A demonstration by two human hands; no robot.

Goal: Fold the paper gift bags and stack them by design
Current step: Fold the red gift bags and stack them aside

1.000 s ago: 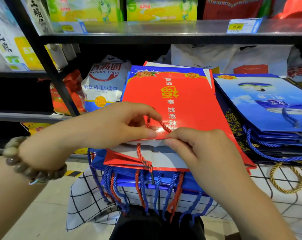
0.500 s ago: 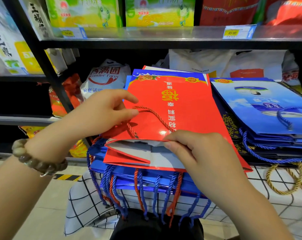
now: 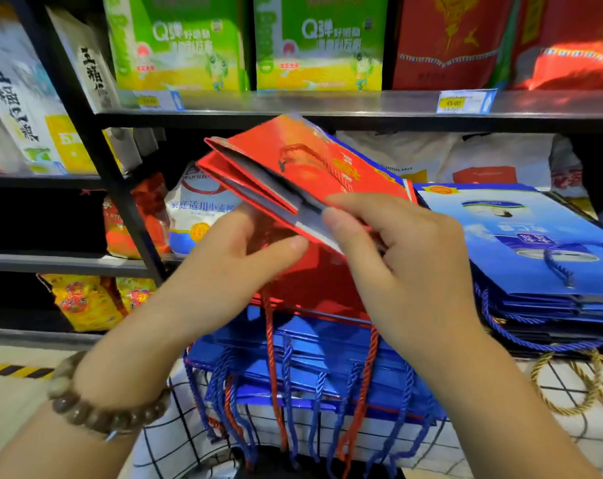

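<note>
A flat red paper gift bag with a red cord handle is lifted and tilted above the middle stack, its open mouth edge facing me. My right hand pinches that mouth edge between thumb and fingers. My left hand grips the bag from below on its left side, thumb on the red face. Under them lies a stack of red and blue bags with red and blue cords hanging off the front. A second stack of blue bags lies to the right.
The stacks rest on a white cloth with a black grid. Black store shelves hold green boxes, red boxes and flour sacks behind and to the left. A gold cord lies at the right.
The red bag has been raised off the stack and tilted up to the left. My left hand let go of the cord handle and went under the bag.
</note>
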